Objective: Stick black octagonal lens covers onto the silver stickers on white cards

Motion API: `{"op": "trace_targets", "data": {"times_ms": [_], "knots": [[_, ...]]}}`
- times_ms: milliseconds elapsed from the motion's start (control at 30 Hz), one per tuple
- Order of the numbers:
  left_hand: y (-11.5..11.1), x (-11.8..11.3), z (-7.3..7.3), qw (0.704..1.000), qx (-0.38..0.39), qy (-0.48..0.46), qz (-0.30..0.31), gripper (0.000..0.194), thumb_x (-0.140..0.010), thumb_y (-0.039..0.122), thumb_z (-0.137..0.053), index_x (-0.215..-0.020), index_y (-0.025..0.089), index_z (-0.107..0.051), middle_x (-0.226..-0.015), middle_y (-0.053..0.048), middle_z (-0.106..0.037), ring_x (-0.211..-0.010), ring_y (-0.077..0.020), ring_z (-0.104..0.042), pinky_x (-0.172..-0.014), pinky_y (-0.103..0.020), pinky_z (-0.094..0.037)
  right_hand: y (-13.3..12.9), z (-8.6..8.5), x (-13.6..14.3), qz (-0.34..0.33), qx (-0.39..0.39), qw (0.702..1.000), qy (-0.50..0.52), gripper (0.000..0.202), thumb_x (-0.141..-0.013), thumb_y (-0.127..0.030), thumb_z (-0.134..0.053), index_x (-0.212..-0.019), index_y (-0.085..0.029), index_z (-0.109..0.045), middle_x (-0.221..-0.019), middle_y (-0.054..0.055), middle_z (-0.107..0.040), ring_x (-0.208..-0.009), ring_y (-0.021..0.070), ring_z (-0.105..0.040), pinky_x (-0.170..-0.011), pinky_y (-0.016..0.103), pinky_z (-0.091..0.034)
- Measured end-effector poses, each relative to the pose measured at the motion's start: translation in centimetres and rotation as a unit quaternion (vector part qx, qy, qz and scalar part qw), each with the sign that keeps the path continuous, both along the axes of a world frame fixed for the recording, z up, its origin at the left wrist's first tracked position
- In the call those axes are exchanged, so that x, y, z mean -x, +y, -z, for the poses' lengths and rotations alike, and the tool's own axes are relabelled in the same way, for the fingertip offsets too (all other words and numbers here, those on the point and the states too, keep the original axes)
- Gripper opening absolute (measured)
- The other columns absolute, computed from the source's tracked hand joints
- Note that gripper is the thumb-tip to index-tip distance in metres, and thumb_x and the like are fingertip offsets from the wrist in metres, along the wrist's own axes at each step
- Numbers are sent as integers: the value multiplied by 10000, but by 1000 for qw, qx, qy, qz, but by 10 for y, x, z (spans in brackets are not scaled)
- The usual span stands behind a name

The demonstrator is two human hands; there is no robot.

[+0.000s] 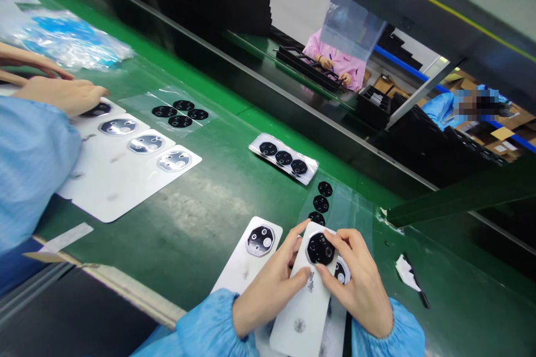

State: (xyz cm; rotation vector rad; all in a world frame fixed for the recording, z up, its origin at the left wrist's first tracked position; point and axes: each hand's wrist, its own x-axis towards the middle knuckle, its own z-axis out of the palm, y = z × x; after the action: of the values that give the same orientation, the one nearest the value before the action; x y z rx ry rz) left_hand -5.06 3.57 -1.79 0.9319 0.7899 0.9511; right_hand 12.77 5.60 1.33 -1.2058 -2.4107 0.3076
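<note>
My left hand [274, 284] grips the left edge of a white phone back panel [302, 307], its thumb lying across the front. The panel is tilted and carries a black octagonal camera sticker [320, 248] near its top. My right hand [359, 281] is closed at the sticker, with thumb and fingertips on its right and lower edges. Beneath and beside the held panel lie more white panels [234, 259] with silver camera areas; my hands partly hide them. Just behind my hands, a clear sheet [352, 217] bears several black stickers [321, 203].
A co-worker's hands [62, 92] work at left over a row of white panels [121, 184]. Another sticker sheet [142, 103], a white strip with three black discs [283, 159], plastic bags [75, 39] and a black pen [419, 284] lie on the green table. A green post [460, 192] stands at right.
</note>
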Motion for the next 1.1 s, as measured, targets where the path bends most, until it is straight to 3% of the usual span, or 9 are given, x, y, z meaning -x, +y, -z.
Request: {"op": "trace_targets", "data": {"times_ms": [333, 533, 900, 1000, 1100], "knots": [[0, -2, 0, 1000, 6, 2, -3, 646, -834, 225, -540, -1400, 262, -229, -1305, -102, -476, -1131, -250, -523, -841, -318, -482, -1, -2, 2, 11, -12, 1000, -6, 388, -847, -196, -542, -1225, -173, -456, -983, 94, -479, -895, 233, -514, -716, 381, -506], [0, -1, 0, 1000, 3, 1, -4, 639, -841, 251, -544, -1398, 270, -231, -1298, -97, -475, -998, -215, -574, -843, -333, -481, -1, -3, 3, 12, -20, 1000, -3, 365, -844, -191, -545, -1201, -172, -471, -968, 90, -490, -880, 224, -528, -702, 371, -517], [0, -1, 2, 999, -16, 27, 5, 626, -859, 272, -525, -1402, 264, -214, -1326, -99, -466, -953, -200, -586, -860, -353, -481, 0, -1, 1, 5, -14, 1000, -11, 396, -855, -194, -549, -1239, -167, -456, -951, 81, -472, -859, 213, -511, -690, 364, -505], [-1, -1, 1, 999, -33, 37, 0, 605, -867, 265, -510, -1401, 256, -224, -1371, -92, -434, -1098, -228, -532, -950, -372, -435, 0, -2, 2, 7, -14, 1000, -8, 394, -851, -173, -549, -1234, -165, -458, -929, 73, -464, -837, 206, -509, -669, 352, -502], [-1, -2, -1, 996, -49, 70, -37, 485, -911, 283, -436, -1374, 254, -295, -1419, -53, -394, -1299, -234, -361, -1083, -373, -293, -1, -2, 5, 14, -19, 1000, -14, 384, -853, -186, -549, -1226, -167, -462, -937, 77, -468, -832, 206, -515, -671, 353, -508]]}}
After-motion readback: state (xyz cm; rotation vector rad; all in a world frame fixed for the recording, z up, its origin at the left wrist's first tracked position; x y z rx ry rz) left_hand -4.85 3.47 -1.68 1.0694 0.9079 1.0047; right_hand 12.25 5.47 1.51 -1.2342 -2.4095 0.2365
